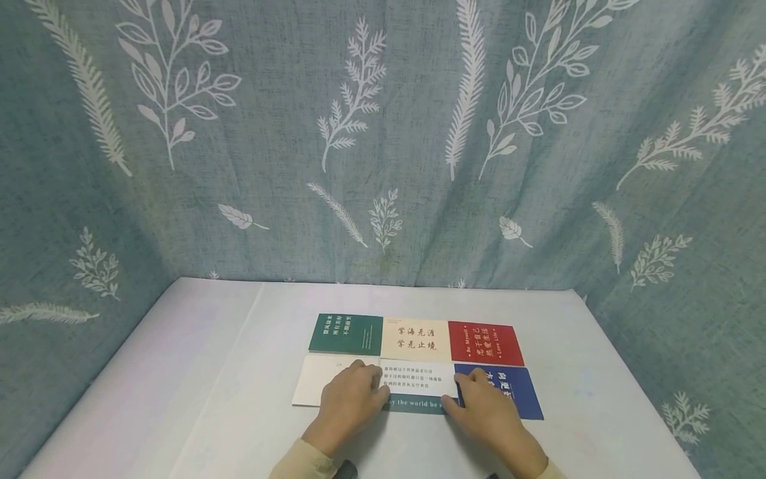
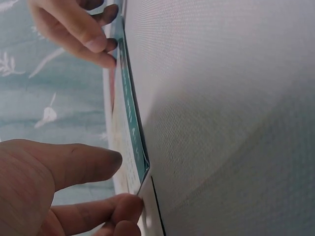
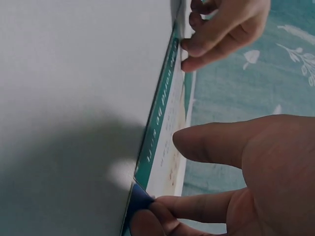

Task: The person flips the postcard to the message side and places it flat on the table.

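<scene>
A white-and-green booklet (image 1: 413,391) lies in the middle of the front row, printed with Chinese lines and an English line along its green strip. My left hand (image 1: 352,398) touches its left edge, fingers lightly bent and thumb apart from them. At the opposite edge is my right hand (image 1: 487,407), its fingers by the seam with the blue booklet (image 1: 528,392) and partly covering that one. In the right wrist view, the thumb (image 3: 211,142) hovers over the white part. An off-white booklet (image 1: 308,382) lies under and beside my left hand, partly hidden.
Behind, side by side, lie a green booklet (image 1: 365,336), a cream booklet (image 1: 415,346) and a red booklet (image 1: 513,340), close against the front row. They lie on a white table (image 1: 239,372). A leaf-patterned teal curtain (image 1: 269,159) surrounds its back and sides.
</scene>
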The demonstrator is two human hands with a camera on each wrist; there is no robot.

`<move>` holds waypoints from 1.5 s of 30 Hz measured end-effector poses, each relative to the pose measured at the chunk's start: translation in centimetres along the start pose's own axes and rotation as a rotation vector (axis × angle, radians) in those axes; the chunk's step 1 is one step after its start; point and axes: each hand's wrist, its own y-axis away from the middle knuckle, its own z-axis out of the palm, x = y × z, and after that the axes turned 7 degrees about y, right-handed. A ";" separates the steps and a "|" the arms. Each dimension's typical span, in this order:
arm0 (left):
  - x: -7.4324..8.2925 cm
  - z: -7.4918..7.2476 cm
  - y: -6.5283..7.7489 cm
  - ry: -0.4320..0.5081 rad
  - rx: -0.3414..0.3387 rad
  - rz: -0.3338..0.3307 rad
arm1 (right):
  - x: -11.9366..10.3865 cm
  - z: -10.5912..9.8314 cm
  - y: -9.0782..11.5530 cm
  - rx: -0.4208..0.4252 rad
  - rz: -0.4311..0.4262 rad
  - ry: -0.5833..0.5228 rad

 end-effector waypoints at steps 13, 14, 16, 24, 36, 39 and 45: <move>0.3 0.0 -0.1 0.040 -0.007 -0.042 | -0.3 -0.1 0.2 0.043 -0.010 0.051; 0.3 0.0 0.0 0.041 -0.005 -0.043 | -0.3 0.0 0.2 0.042 -0.008 0.047; 0.3 0.0 0.0 0.048 0.004 -0.045 | -0.2 0.0 0.2 0.042 -0.006 0.038; 0.6 -0.5 0.3 0.087 0.089 -0.033 | -0.1 -0.1 0.2 0.034 -0.005 0.015; 0.6 -0.6 -0.2 0.246 0.128 -0.077 | -0.1 0.0 0.1 0.036 -0.002 0.000; 0.5 -0.5 -0.3 0.274 0.135 -0.074 | 0.0 -0.1 0.1 0.039 -0.002 -0.005; 0.3 -0.4 -0.5 0.339 0.101 -0.095 | 0.3 -0.2 0.1 0.047 0.008 -0.037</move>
